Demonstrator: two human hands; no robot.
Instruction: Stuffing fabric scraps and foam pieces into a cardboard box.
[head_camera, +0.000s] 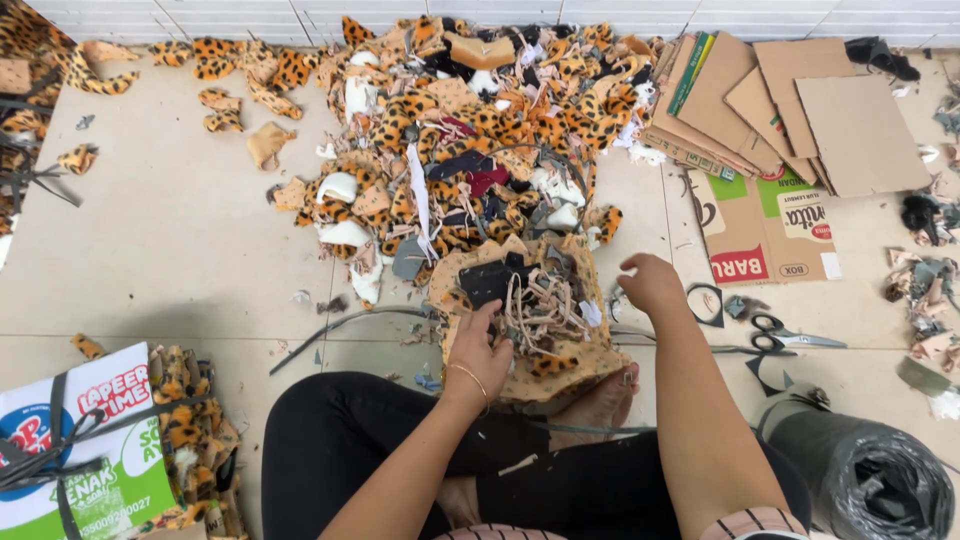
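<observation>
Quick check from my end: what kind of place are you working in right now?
Probably an informal craft or sewing workshop, worked on a tiled floor: a big heap of leopard-print fabric offcuts, flattened cardboard sheets, and scissors lying by the right hand.

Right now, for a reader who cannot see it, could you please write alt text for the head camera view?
A person sitting cross-legged on a tiled floor presses the left hand into a small heap of tan strips and leopard-print fabric scraps, with the right hand beside it. Beyond lies a large pile of leopard-print offcuts, flattened brown cardboard and black-handled scissors.
</observation>
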